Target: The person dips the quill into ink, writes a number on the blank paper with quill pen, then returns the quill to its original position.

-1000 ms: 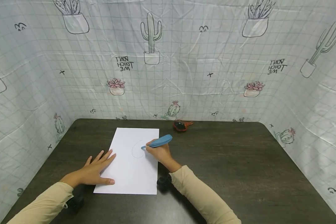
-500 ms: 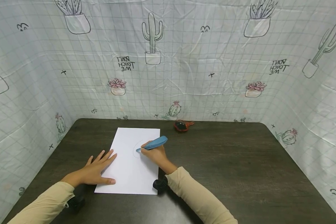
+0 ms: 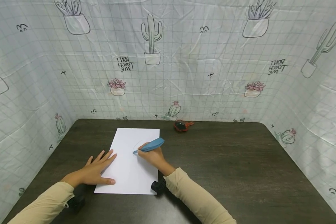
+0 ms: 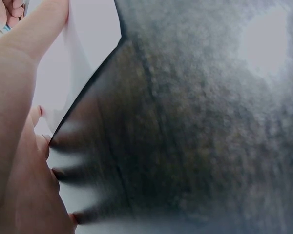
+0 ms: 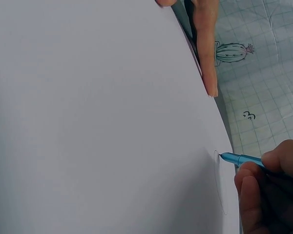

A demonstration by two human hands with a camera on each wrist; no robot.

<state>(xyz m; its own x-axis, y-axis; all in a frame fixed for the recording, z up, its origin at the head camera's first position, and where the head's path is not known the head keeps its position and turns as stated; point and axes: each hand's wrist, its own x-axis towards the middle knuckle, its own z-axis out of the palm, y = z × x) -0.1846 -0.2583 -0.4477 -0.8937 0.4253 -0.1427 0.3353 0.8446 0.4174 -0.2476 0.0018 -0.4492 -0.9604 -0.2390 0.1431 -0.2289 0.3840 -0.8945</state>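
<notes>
Left of centre on the dark surface (image 3: 240, 161), nearer its left edge than its right, lies a white sheet of paper (image 3: 128, 175), its far edge close to the far edge of the surface. The right hand (image 3: 154, 156) is over the right half of the sheet, its fingers curled in a pinch round a blue pen (image 3: 153, 144). The pen slants, thick end up towards the surface's far right corner and tip down at the sheet, just beside a thin curved line (image 5: 216, 180).

At the sheet's left edge the left hand (image 3: 93, 172) lies palm down, fingers straight and spread wide, gripping nothing. Its thumb and index finger reach onto the paper.

Against the surface's far edge, beyond the sheet's far right corner and well apart from both hands, lies a small orange and black object (image 3: 181, 125). Behind the surface hangs a white gridded cloth (image 3: 184, 43) printed with cacti.
</notes>
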